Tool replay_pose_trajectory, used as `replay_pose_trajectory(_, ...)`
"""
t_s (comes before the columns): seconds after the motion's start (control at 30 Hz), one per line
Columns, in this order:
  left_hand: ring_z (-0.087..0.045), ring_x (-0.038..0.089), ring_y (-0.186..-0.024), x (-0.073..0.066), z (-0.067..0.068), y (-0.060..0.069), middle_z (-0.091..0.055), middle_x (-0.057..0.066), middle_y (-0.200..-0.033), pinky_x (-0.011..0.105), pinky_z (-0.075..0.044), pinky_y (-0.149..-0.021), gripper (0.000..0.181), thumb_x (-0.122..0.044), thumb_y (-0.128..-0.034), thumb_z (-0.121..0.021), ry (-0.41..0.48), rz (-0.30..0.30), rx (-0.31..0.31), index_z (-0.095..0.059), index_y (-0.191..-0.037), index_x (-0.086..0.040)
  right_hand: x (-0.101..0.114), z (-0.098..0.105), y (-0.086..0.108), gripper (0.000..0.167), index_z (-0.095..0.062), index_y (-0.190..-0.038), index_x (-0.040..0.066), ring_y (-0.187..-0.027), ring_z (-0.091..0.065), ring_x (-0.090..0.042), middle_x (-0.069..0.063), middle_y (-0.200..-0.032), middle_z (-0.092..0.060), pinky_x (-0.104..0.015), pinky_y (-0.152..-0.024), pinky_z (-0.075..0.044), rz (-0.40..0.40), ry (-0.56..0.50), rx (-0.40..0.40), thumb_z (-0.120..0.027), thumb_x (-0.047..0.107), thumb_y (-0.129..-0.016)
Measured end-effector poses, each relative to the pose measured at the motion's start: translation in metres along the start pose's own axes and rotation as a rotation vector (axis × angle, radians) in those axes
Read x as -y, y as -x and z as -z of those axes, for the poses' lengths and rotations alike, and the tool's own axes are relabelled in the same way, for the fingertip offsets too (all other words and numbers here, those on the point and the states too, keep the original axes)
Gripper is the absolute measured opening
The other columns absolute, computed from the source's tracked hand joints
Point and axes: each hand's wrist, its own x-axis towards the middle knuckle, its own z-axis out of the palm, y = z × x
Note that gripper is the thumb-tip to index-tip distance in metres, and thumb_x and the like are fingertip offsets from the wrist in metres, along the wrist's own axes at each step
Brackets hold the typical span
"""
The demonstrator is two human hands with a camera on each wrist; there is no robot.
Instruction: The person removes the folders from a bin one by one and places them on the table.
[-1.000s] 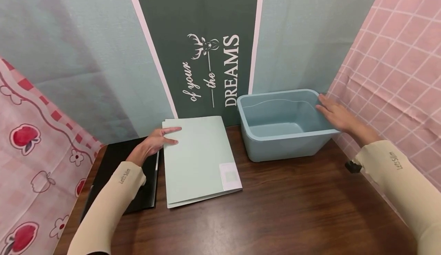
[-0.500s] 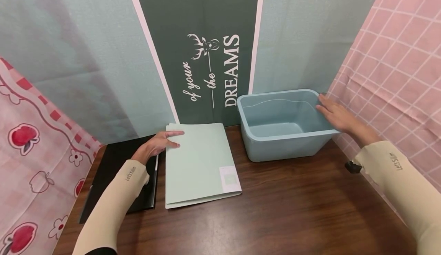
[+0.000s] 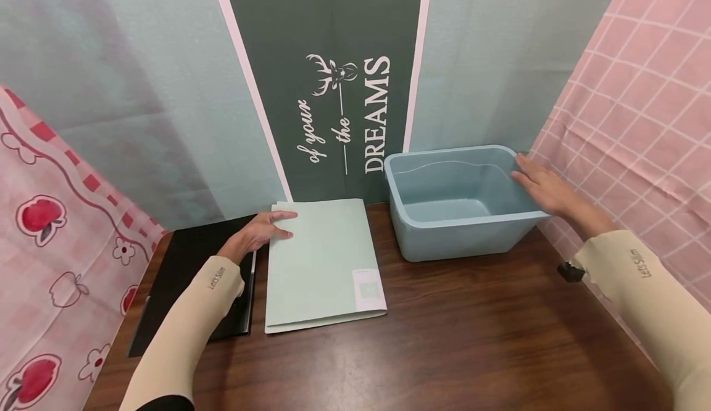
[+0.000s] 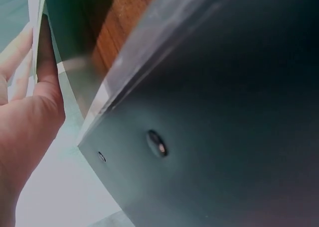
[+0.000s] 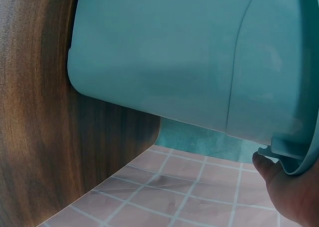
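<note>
A pale green paper folder (image 3: 322,263) with a white label (image 3: 369,289) near its lower right corner stands out left of centre in the head view. My left hand (image 3: 258,231) holds its upper left edge; in the left wrist view the folder's edge (image 4: 38,33) passes between thumb and fingers. Under the left forearm lies a black binder (image 3: 186,275), partly hidden, with round metal rivets (image 4: 157,143) on its face. At the right, my right hand (image 3: 547,190) grips the right rim of a blue plastic basin (image 3: 461,241). Nothing shows inside the basin.
The dark wooden table (image 3: 444,337) meets a grey-blue cloth (image 3: 489,65) with printed lettering behind. Pink checked cloth (image 3: 639,102) closes the right side. A pink cloth with red apples (image 3: 41,218) closes the left.
The folder has shifted slightly, its top edge coming nearer to me, and my left hand has moved a little right with it. The right hand and basin stay in place.
</note>
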Motion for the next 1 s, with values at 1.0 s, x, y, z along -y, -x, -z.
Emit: replay_pose_trajectory(1.0, -0.021, 0.047, -0.157, 0.001, -0.024, 0.009, -0.020, 0.031, -0.169, 0.059, -0.033, -0.123, 0.063, 0.000, -0.0900, -0.080, -0.318, -0.107, -0.281, -0.055, -0.148, 0.006, 0.002, -0.001, -0.002, 0.068, -0.011, -0.163, -0.012, -0.154, -0.010, -0.060, -0.036, -0.168, -0.009, -0.069, -0.126, -0.007, 0.001, 0.015, 0.000, -0.028, 0.036, -0.118)
